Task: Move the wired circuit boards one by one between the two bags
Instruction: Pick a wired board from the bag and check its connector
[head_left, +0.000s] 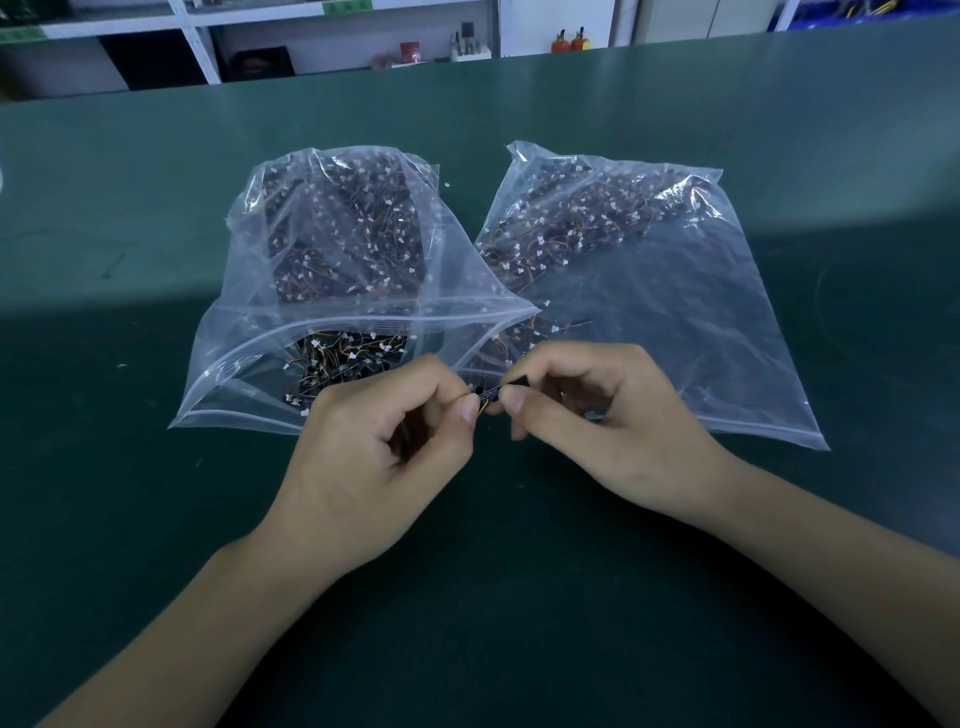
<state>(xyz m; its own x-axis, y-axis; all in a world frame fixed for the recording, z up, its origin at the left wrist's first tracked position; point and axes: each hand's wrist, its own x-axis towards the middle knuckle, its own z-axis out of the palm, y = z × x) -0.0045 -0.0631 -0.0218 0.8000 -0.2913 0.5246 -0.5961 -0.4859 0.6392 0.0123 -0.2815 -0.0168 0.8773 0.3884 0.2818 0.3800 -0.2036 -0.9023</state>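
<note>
A single wired circuit board (497, 393), small and black with thin yellow leads, is being held just above the tabletop (519, 597), in front of the gap where the two bags meet. The left hand (374, 447) is pinching the wire end between thumb and forefinger, its other fingers curling into the palm; the right hand (597, 415) is pinching the dark board end in the same way, so that the piece is spanning the short space between the two sets of fingertips. Directly behind the left hand, the left bag (322, 291), a clear zip-seal pouch, is lying with its mouth gaping toward the person and is holding a dense heap of similar boards with white connectors. Beside it and overlapped by its corner, the right bag (649, 291) is lying flatter, its contents gathering toward the far end and its near portion looking largely bare. Which bag is the source cannot be told. The step in hand appears to be the mid-transfer of one board, possibly while its leads are being straightened or freed. The next move would call for one hand letting go while the other is carrying the piece into the receiving bag's mouth, with care that the trailing wires are not snagging the zip strip or dragging neighbouring boards. Farther off, white shelving (332, 31) is standing behind the green tabletop.
</note>
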